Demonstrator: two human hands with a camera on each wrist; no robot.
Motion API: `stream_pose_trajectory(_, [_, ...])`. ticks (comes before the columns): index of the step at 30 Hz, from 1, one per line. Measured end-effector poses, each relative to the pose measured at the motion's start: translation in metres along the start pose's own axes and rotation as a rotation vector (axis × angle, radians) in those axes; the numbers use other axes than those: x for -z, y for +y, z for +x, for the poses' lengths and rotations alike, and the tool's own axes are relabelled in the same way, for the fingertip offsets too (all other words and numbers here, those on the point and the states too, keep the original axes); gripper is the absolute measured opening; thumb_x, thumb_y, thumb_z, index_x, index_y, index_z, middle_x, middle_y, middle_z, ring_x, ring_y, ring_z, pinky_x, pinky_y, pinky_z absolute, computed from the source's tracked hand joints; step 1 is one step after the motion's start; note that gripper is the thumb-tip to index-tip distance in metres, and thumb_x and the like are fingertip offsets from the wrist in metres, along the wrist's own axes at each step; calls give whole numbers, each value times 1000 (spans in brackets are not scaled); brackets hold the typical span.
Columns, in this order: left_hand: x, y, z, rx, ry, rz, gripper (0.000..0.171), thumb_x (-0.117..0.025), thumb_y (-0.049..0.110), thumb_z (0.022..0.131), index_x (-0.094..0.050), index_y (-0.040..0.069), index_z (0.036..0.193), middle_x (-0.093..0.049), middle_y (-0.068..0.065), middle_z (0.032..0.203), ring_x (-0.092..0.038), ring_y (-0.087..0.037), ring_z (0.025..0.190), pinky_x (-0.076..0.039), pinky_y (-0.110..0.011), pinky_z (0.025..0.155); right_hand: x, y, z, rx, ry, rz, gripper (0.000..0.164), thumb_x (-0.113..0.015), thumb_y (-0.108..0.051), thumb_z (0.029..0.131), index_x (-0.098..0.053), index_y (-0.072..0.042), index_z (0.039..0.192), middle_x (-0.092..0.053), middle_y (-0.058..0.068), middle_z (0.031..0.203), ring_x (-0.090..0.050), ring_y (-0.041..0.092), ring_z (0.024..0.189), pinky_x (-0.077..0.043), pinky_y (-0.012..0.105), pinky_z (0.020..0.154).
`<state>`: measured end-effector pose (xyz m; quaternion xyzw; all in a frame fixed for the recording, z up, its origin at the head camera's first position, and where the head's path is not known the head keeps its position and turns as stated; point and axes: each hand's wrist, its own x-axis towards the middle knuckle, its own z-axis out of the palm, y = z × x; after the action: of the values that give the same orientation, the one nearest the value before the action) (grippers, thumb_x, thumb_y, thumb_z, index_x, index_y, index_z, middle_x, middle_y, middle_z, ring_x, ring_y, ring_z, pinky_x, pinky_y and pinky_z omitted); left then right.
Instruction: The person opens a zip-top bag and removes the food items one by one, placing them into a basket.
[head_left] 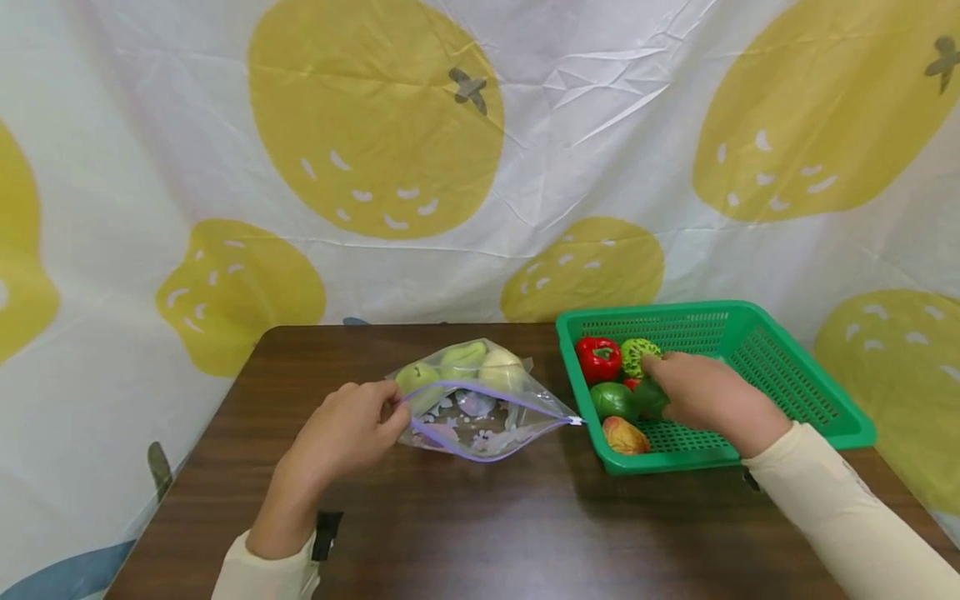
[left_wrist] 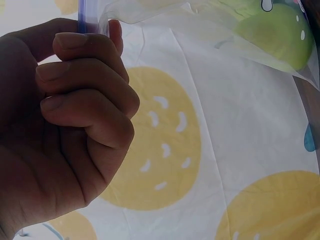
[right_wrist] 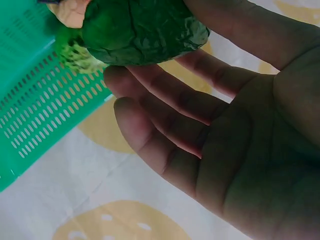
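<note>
Pinching the left edge of a clear plastic zip bag with purple trim (head_left: 482, 458), the left hand (head_left: 341, 433) is curling its fingers. The bag is lying on the dark brown wood-grain tabletop (head_left: 480, 533), its mouth gaping. The right hand (head_left: 697, 392) is gripping a glossy, dark green, rounded vegetable (right_wrist: 145, 32) between thumb and fingers at the rectangular green plastic basket (head_left: 783, 375), near a shiny red bell pepper (head_left: 597, 360).

Left grip (head_left: 341, 432) is curled, right grip (head_left: 701, 393) pinches.
</note>
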<state>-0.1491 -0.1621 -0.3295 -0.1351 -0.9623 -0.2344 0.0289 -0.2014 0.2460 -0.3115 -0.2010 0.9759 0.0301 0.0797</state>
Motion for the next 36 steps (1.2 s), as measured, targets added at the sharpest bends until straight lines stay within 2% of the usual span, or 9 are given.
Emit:
stream_pose_trajectory(6, [1,1,0,-1,5,1,17,-54,22,95,-64,10,88,-51,2,63,-44,-12,54,-35,-30,52,-8,1,9,-9,-86,21,65,-74,3,82,-48,6,142,-61,27,129,-65,39,104,-56,45,78])
stream_pose_trajectory(8, [1,1,1,-2,4,2,17,-54,22,95,-64,10,88,-51,2,63,-44,-12,54,-35,-30,52,-11,1,11,-18,-103,43,62,-71,7,82,-49,6,140,-63,25,123,-64,33,96,-54,41,73])
stream_pose_trajectory(12, [2,1,1,2,0,2,17,-54,22,95,-65,9,90,-52,2,64,-45,-12,54,-36,-30,52,-14,3,13,-19,-114,67,48,-70,11,80,-56,2,125,-65,17,102,-58,25,81,-50,38,67])
stream_pose_trajectory(14, [2,1,1,5,-1,3,18,-54,22,95,-65,9,91,-52,1,64,-46,-13,55,-36,-30,52,-17,3,14,-16,-119,54,47,-70,10,79,-57,3,124,-65,18,102,-61,29,86,-53,42,72])
stream_pose_trajectory(19, [3,1,1,2,-2,4,18,-54,22,96,-64,9,89,-52,2,64,-45,-13,55,-36,-30,52,-25,3,18,-23,-154,25,58,-70,8,81,-52,6,136,-61,28,123,-62,40,104,-54,52,88])
stream_pose_trajectory(27, [3,1,0,-4,-7,-3,17,-54,22,95,-63,11,87,-49,2,62,-43,-12,54,-35,-30,51,-34,6,21,-11,-156,41,61,-70,10,80,-52,4,138,-64,21,109,-61,32,94,-55,49,82])
stream_pose_trajectory(33, [4,1,0,2,-10,-7,17,-54,22,96,-64,10,89,-50,2,63,-44,-12,54,-35,-30,51,-37,6,23,-19,-145,40,49,-73,8,80,-54,3,125,-63,18,95,-60,30,85,-55,48,77])
stream_pose_trajectory(36, [4,1,0,2,-12,-8,17,-54,22,96,-64,10,89,-50,2,62,-44,-12,54,-35,-30,51,-35,8,23,-24,-145,75,48,-74,5,79,-55,2,122,-62,15,94,-58,28,83,-54,44,73])
